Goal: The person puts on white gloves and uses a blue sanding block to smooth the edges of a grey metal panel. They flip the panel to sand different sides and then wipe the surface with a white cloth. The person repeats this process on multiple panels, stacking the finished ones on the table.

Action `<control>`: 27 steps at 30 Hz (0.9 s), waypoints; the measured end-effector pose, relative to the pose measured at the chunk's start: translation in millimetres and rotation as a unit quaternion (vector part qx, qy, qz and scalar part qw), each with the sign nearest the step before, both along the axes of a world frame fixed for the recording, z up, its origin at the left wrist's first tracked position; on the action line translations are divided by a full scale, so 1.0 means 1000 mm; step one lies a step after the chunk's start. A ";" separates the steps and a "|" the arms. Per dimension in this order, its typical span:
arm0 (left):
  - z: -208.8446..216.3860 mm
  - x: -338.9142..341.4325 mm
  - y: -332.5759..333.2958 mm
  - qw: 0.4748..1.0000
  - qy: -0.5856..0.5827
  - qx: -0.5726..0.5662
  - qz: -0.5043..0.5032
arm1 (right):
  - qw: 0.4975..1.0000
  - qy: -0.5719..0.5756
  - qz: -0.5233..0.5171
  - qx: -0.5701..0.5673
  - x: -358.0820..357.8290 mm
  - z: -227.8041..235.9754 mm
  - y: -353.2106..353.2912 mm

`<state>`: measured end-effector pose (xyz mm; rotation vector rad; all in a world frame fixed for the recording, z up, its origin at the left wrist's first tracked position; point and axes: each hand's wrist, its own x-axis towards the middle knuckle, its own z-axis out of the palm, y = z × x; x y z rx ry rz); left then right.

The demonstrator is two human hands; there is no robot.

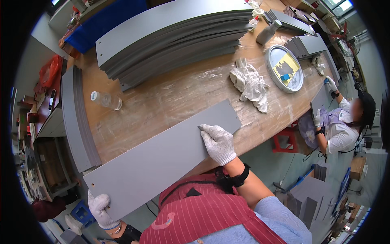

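Note:
A long grey panel [154, 162] lies slanted across the near edge of the table, its left end jutting out past the edge. My left hand [102, 209], in a white glove, grips that lower left end, thumb on top and fingers under it. Over the panel's right part rests my right hand [218, 143], also gloved, with its fingers pinched round a small dark pointed piece [200, 127]. Most of that piece is hidden, so its kind cannot be told. A crumpled white rag [250, 85] lies beyond the panel's right end.
Tall stacks of grey panels [174, 38] stand at the back, with another stack [79, 122] on the left. A clear bottle [107, 101], a grey bottle [268, 33] and a round tub lid [269, 73] are on the table [162, 105]. A co-worker [339, 126] sits at right beside a red stool [286, 140].

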<state>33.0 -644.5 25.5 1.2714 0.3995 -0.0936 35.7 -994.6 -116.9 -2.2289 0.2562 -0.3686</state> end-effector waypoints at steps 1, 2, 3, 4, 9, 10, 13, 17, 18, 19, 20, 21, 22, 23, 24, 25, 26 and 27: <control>-0.001 0.000 0.000 1.000 -0.004 -0.001 0.002 | 1.000 -0.005 -0.010 -0.010 0.003 -0.003 -0.001; -0.001 0.000 0.000 1.000 -0.009 -0.001 0.003 | 0.999 -0.013 -0.023 -0.022 0.009 -0.008 -0.004; -0.002 0.000 0.000 1.000 -0.012 -0.001 0.004 | 0.999 -0.021 -0.037 -0.033 0.016 -0.013 -0.006; -0.003 0.000 0.001 1.000 -0.012 0.002 0.001 | 0.997 -0.029 -0.051 -0.043 0.019 -0.014 -0.007; -0.008 -0.003 0.008 1.000 -0.009 0.018 0.007 | 0.994 -0.015 0.106 0.011 0.016 0.031 0.036; -0.009 -0.004 0.009 1.000 -0.009 0.012 0.010 | 0.990 0.000 0.142 0.020 0.011 0.040 0.042; -0.009 -0.006 0.012 1.000 -0.013 -0.006 0.003 | 0.995 -0.007 0.097 0.036 0.016 0.022 0.027; -0.011 -0.011 0.014 1.000 -0.019 -0.012 0.009 | 0.997 0.027 -0.047 -0.061 0.028 -0.026 -0.018; -0.012 -0.010 0.012 1.000 -0.019 -0.009 0.020 | 0.999 -0.004 -0.006 -0.044 0.030 -0.014 -0.003; -0.013 -0.009 0.011 0.999 -0.018 -0.007 0.026 | 0.999 -0.012 0.037 -0.031 0.032 0.007 0.019; -0.012 -0.007 0.008 0.999 -0.017 -0.007 0.029 | 0.996 -0.014 0.090 0.001 0.028 0.028 0.040; -0.010 -0.006 0.005 0.999 -0.016 -0.005 0.030 | 0.984 -0.070 0.164 0.007 0.025 0.044 0.060; -0.008 -0.004 0.000 0.999 -0.012 -0.008 0.037 | 0.969 -0.052 0.243 0.003 0.019 0.060 0.076; -0.005 -0.003 -0.005 0.999 -0.007 -0.012 0.043 | 0.957 -0.086 0.276 -0.004 0.014 0.063 0.083; -0.003 -0.003 -0.004 0.999 -0.003 -0.015 0.052 | 0.964 -0.065 0.259 0.003 0.014 0.064 0.081; -0.004 -0.005 0.001 0.999 -0.004 -0.015 0.044 | 0.969 -0.046 0.244 0.008 0.015 0.065 0.072; -0.007 -0.007 0.008 0.999 -0.005 -0.016 0.036 | 0.983 -0.049 0.174 0.018 0.019 0.046 0.061; -0.009 -0.008 0.009 0.999 -0.003 -0.018 0.027 | 0.990 -0.070 0.117 -0.021 0.027 0.035 0.050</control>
